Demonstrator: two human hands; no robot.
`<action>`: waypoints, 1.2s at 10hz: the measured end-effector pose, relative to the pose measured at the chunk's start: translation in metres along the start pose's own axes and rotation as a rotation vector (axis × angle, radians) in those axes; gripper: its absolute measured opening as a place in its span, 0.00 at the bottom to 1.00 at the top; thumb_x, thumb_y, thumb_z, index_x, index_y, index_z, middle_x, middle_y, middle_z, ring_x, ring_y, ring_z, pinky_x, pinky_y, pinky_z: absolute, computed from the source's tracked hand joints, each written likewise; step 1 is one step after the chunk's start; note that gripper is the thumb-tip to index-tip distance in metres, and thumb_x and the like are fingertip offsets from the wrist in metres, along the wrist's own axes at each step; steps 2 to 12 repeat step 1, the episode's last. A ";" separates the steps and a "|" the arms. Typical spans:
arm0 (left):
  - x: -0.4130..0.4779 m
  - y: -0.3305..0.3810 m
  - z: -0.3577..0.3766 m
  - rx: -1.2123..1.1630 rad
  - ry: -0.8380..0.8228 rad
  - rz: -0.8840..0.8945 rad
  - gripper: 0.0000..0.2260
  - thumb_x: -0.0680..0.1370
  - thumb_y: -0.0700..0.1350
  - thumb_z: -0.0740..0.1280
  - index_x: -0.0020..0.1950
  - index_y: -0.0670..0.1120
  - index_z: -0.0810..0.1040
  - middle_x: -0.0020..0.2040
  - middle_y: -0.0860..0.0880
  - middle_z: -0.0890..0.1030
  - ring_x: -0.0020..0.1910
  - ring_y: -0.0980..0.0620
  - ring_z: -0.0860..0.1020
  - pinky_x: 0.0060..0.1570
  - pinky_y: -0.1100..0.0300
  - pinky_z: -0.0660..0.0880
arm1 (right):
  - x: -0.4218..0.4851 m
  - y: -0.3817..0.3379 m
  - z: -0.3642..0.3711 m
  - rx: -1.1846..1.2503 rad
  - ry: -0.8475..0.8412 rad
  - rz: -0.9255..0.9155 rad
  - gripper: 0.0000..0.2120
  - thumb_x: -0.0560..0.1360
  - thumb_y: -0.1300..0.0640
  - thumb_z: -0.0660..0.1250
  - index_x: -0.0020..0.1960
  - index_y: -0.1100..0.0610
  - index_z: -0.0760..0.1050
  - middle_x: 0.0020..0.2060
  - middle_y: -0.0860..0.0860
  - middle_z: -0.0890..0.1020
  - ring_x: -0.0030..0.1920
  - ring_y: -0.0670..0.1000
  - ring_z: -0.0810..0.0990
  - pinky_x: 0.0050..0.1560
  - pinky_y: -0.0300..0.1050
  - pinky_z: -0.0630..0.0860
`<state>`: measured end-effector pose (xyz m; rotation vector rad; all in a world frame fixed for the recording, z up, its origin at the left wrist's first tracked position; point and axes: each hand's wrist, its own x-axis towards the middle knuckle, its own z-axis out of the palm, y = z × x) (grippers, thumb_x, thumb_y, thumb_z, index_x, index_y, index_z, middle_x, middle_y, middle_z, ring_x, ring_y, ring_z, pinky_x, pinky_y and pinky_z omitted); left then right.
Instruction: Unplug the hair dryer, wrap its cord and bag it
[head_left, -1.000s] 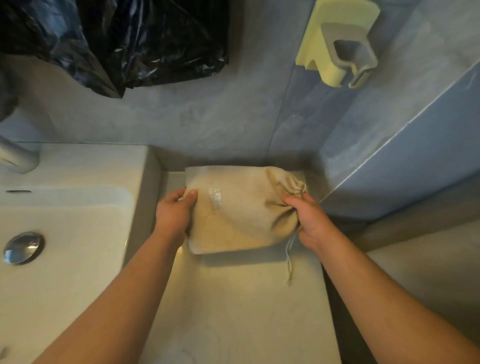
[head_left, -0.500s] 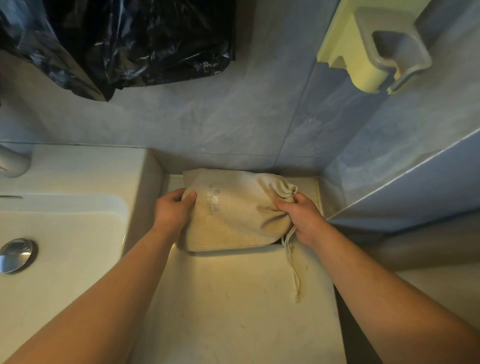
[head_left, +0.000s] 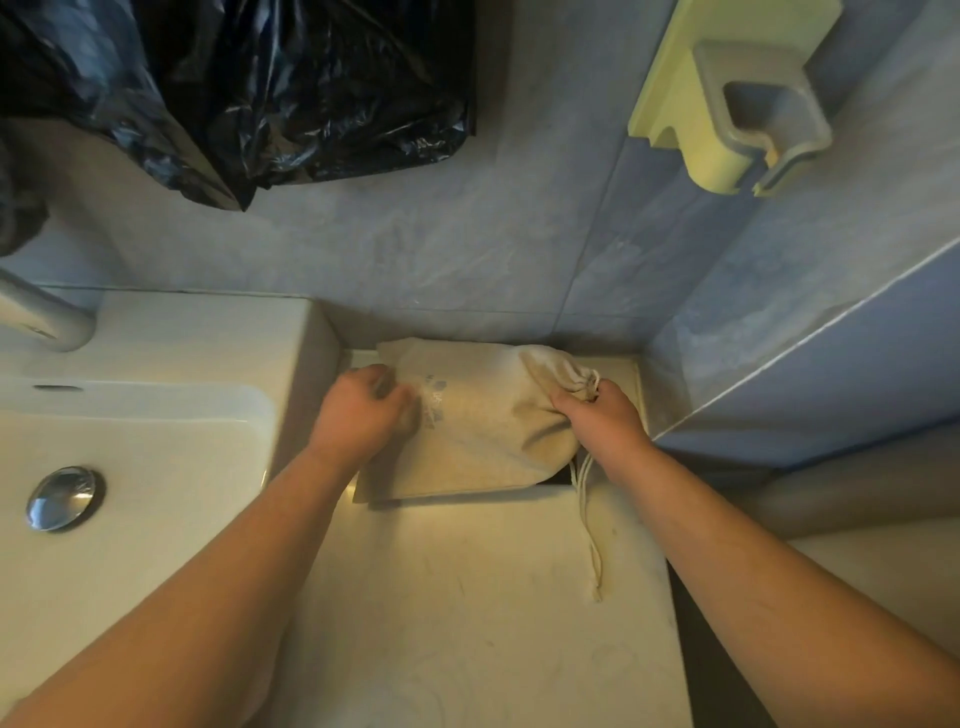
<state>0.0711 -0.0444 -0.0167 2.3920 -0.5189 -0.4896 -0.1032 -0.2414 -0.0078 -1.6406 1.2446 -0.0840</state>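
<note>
Beige cloth drawstring bag (head_left: 483, 431) lies at the worktop's (head_left: 467, 597) twelve o'clock edge — bulging, cinched. Right hand (head_left: 605, 423) clamps its gathered neck at three o'clock; left hand (head_left: 358, 413) — blurred — presses its nine o'clock side, grip unclear.

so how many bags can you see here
2: a beige drawstring bag on the counter by the sink, held by both hands, and a black plastic bag hanging on the wall above.

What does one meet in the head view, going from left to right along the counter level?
Sink drain → left hand → cloth bag → right hand, gripping the bag's gathered neck, its drawstring hanging just beneath.
</note>
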 end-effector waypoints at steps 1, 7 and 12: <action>-0.005 0.004 -0.011 0.145 -0.045 0.100 0.22 0.77 0.52 0.68 0.68 0.42 0.75 0.65 0.40 0.78 0.65 0.41 0.75 0.63 0.54 0.70 | -0.021 -0.016 -0.019 -0.209 0.062 -0.123 0.26 0.74 0.48 0.67 0.67 0.58 0.68 0.63 0.55 0.76 0.58 0.55 0.76 0.52 0.48 0.72; -0.005 0.004 -0.011 0.145 -0.045 0.100 0.22 0.77 0.52 0.68 0.68 0.42 0.75 0.65 0.40 0.78 0.65 0.41 0.75 0.63 0.54 0.70 | -0.021 -0.016 -0.019 -0.209 0.062 -0.123 0.26 0.74 0.48 0.67 0.67 0.58 0.68 0.63 0.55 0.76 0.58 0.55 0.76 0.52 0.48 0.72; -0.005 0.004 -0.011 0.145 -0.045 0.100 0.22 0.77 0.52 0.68 0.68 0.42 0.75 0.65 0.40 0.78 0.65 0.41 0.75 0.63 0.54 0.70 | -0.021 -0.016 -0.019 -0.209 0.062 -0.123 0.26 0.74 0.48 0.67 0.67 0.58 0.68 0.63 0.55 0.76 0.58 0.55 0.76 0.52 0.48 0.72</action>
